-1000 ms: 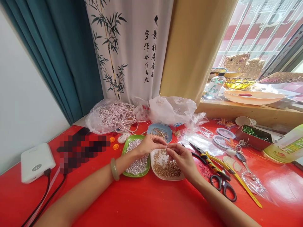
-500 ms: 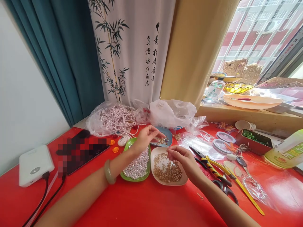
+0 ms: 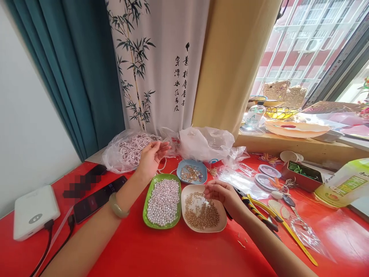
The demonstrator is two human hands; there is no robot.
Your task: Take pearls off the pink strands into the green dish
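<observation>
My left hand (image 3: 150,157), with a jade bangle at the wrist, reaches to the far left with fingers apart and touches the plastic bag of pink pearl strands (image 3: 130,148). My right hand (image 3: 225,194) hovers over the right rim of the beige dish of small gold beads (image 3: 201,211), thumb and forefinger pinched together on something too small to make out. A green dish of loose white pearls (image 3: 163,201) lies left of the beige dish. Behind them sits a blue dish of mixed gold bits (image 3: 191,173).
Yellow-handled pliers (image 3: 259,209) and other tools lie right of the dishes. Phones (image 3: 96,198) and a white power bank (image 3: 34,211) with cables lie at the left. Crumpled plastic bags (image 3: 206,142), small lids, a red box (image 3: 302,175) and a green bottle (image 3: 341,184) stand behind and right.
My left hand has left my right hand, passed over the blue dish and moved back-left to the bag of pearl strands. My right hand stayed above the gold-bead dish.
</observation>
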